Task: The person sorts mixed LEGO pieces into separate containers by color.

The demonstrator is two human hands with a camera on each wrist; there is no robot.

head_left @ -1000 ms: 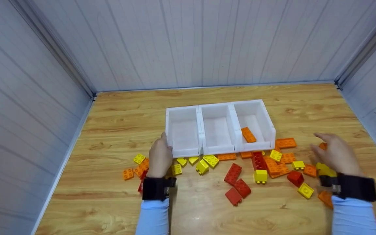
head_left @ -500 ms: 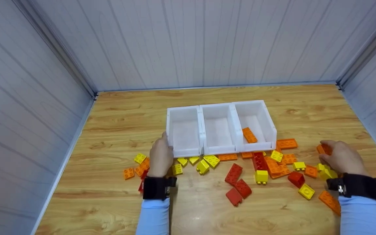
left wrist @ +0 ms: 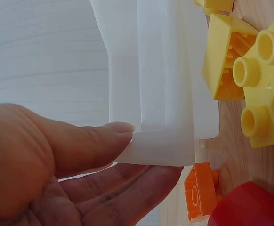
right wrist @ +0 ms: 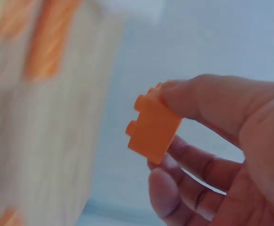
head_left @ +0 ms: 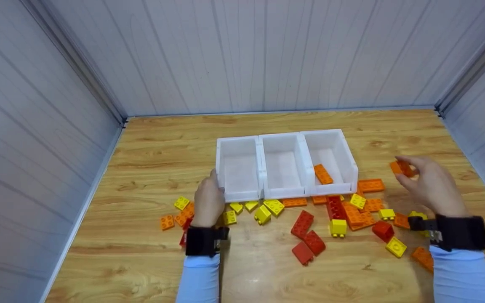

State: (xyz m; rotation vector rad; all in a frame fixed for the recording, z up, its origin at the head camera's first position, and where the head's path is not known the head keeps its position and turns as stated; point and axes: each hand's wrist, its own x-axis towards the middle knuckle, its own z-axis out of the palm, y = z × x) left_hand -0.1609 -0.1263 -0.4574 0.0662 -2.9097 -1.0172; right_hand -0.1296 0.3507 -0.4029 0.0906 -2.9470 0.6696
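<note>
On the wood-grain bench (head_left: 158, 160) — row of three white plastic bins (head_left: 262, 168), the rightmost bin holding a flat orange studded plastic brick (head_left: 323, 174). Left hand (head_left: 209, 201): thumb and fingers pinching the leftmost bin's near left corner. Right hand (head_left: 436, 185): thumb and fingers, partly curled, pinching an orange studded plastic block (right wrist: 156, 129), held above the bench, right of the bins. Loose red, yellow and orange plastic bricks (head_left: 302, 224) — scattered before and beside the row.

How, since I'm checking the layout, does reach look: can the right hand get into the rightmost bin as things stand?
Probably yes: the rightmost bin is open on top, and nothing tall stands between it and the right hand, which holds an orange brick.
</note>
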